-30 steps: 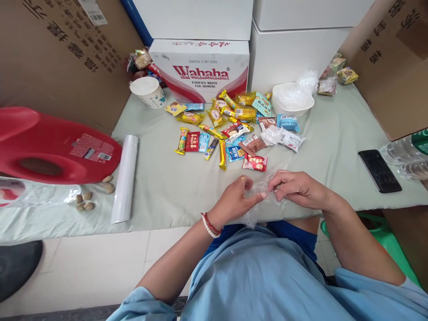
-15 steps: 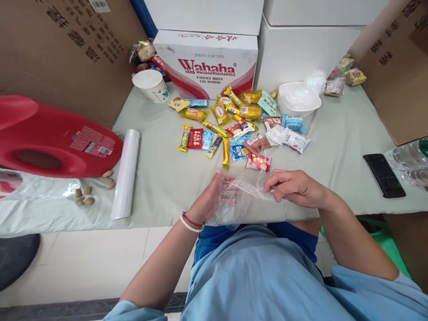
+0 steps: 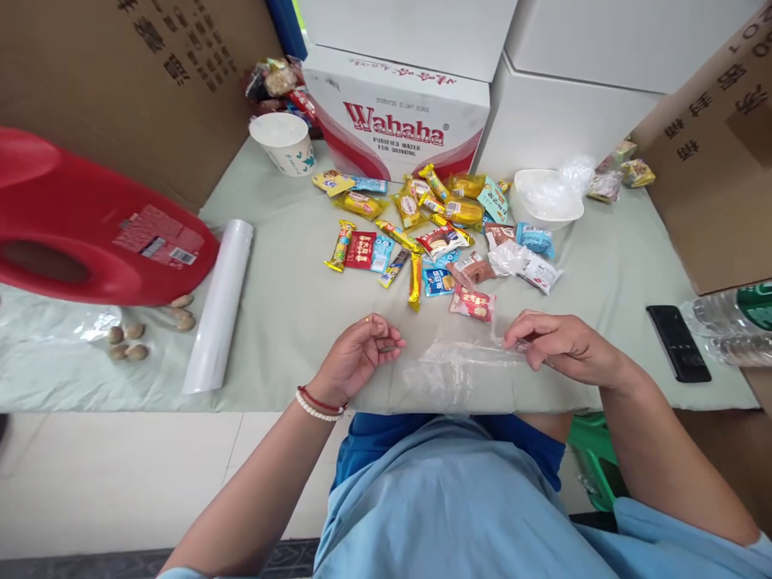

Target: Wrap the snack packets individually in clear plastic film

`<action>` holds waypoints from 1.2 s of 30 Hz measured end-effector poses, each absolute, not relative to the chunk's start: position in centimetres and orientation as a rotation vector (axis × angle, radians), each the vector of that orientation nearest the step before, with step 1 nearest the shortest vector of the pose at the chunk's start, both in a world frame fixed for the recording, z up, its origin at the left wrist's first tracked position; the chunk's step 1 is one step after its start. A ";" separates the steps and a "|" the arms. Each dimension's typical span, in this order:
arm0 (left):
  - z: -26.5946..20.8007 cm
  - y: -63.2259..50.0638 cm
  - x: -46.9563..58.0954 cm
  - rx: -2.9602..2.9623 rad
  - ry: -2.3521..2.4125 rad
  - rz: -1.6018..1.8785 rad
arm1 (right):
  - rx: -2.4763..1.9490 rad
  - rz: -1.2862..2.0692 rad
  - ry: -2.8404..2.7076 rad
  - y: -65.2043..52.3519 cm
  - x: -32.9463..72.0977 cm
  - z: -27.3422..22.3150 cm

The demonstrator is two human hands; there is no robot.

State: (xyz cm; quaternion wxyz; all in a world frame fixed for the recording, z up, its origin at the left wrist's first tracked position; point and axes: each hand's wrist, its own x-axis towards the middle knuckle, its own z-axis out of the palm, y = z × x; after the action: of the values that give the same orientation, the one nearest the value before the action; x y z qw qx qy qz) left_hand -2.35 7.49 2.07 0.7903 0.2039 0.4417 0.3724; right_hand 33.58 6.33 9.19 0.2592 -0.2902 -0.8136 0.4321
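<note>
My right hand [image 3: 560,347] pinches the edge of a clear plastic bag [image 3: 464,362], which hangs limp over the table's front edge region to the left of the fingers. Apart from the bag, my left hand [image 3: 362,354] hovers with loosely bent fingers and holds nothing I can see. A red-and-pink snack packet [image 3: 472,304] lies just beyond the bag. Behind it spreads a loose pile of wrapped snacks, among them a blue packet [image 3: 438,281], a brown packet [image 3: 471,268], a yellow-wrapped stick [image 3: 415,283] and a white packet [image 3: 539,272].
At left are a red jug [image 3: 102,217], a white roll [image 3: 220,310] and several walnuts [image 3: 128,342]. A paper cup [image 3: 283,145] and a Wahaha carton [image 3: 401,121] stand behind. A white bowl [image 3: 546,219] holds crumpled plastic. At right lie a phone [image 3: 679,342] and plastic bottles [image 3: 729,310].
My left hand has come off the plastic bag and moved left. The bag has dropped lower and now hangs from my right hand alone. The view has shifted slightly.
</note>
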 end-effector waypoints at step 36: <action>0.2 7.7 -4.9 1.064 1.593 0.809 | -1.070 0.810 -2.539 7.9 23.9 8.4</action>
State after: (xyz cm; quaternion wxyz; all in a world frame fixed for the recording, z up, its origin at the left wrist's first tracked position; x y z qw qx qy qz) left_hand -4.92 7.73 0.24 0.5065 0.4414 0.6604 0.3355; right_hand 23.93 7.93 8.44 0.1344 -0.3693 -0.8760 0.2796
